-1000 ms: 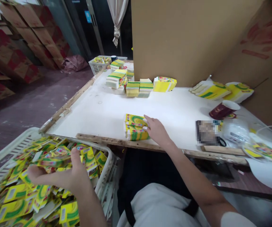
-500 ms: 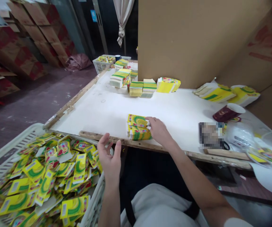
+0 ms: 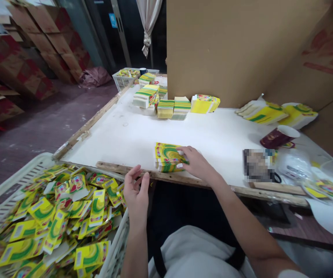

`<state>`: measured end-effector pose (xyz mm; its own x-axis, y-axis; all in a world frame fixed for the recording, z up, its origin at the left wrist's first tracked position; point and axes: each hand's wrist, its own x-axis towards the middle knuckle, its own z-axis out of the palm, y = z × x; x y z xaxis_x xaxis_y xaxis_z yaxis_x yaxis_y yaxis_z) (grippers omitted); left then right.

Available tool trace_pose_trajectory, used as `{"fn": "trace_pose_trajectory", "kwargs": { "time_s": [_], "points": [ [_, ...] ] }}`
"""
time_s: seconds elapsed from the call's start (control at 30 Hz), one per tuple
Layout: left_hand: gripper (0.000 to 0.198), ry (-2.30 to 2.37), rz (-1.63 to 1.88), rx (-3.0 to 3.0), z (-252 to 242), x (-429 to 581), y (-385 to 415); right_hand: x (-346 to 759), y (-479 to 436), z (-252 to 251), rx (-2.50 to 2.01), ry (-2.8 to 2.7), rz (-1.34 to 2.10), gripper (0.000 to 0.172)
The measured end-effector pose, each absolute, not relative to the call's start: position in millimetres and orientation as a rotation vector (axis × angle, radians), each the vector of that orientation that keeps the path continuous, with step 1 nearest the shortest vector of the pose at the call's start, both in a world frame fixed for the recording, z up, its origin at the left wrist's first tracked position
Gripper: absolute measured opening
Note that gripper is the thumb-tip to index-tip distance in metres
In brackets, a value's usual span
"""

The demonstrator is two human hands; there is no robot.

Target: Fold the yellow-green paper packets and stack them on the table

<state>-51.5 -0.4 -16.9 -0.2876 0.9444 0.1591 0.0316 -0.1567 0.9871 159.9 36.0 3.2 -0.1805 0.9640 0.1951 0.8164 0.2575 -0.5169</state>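
My right hand (image 3: 196, 162) rests on a stack of yellow-green packets (image 3: 168, 156) near the front edge of the white table (image 3: 131, 133), fingers curled over its top and right side. My left hand (image 3: 136, 192) hovers empty just below the table's wooden edge, fingers apart, beside the rim of a white plastic crate (image 3: 16, 175). The crate holds several loose yellow-green packets (image 3: 59, 216).
Stacks of packets (image 3: 166, 106) line the table's back by a tall cardboard sheet (image 3: 227, 46). At the right lie more packet stacks (image 3: 263, 112), a maroon cup (image 3: 276, 136) and a plastic bag (image 3: 292, 164). Cardboard boxes (image 3: 18, 50) stand far left; another basket (image 3: 126, 76) lies beyond.
My left hand left the crate, moved right to the table's front edge and stayed there. My right hand slid further over the stack, which now lies flatter under it.
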Motion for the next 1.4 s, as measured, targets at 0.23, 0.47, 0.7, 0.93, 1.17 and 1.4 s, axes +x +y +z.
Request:
{"fn": "trace_pose_trajectory", "kwargs": {
  "time_s": [0.23, 0.47, 0.7, 0.93, 1.17, 1.4],
  "points": [
    [0.035, 1.330, 1.514, 1.153, -16, -50, -2, 154, 28, 8, -1.633, -2.065, 0.360, 0.048],
    [0.030, 1.307, 1.503, 1.174, -13, -49, -2, 152, 31, 12, -1.818, -2.112, 0.210, 0.041],
    [0.024, 1.273, 1.480, 1.169, -12, -47, -3, 150, 30, 22, -1.832, -2.009, 0.262, 0.046],
    [0.054, 0.884, 1.540, 0.838, -17, -31, -9, 120, -8, 34, -1.386, -1.855, 0.797, 0.054],
    [0.068, 0.693, 1.777, 0.472, 1, -39, -13, 62, -47, 14, -1.035, -1.695, 1.217, 0.047],
    [0.068, 0.981, 1.679, 0.649, -1, -37, -6, 67, -32, 5, -1.141, -1.583, 1.138, 0.027]
  ]
}}
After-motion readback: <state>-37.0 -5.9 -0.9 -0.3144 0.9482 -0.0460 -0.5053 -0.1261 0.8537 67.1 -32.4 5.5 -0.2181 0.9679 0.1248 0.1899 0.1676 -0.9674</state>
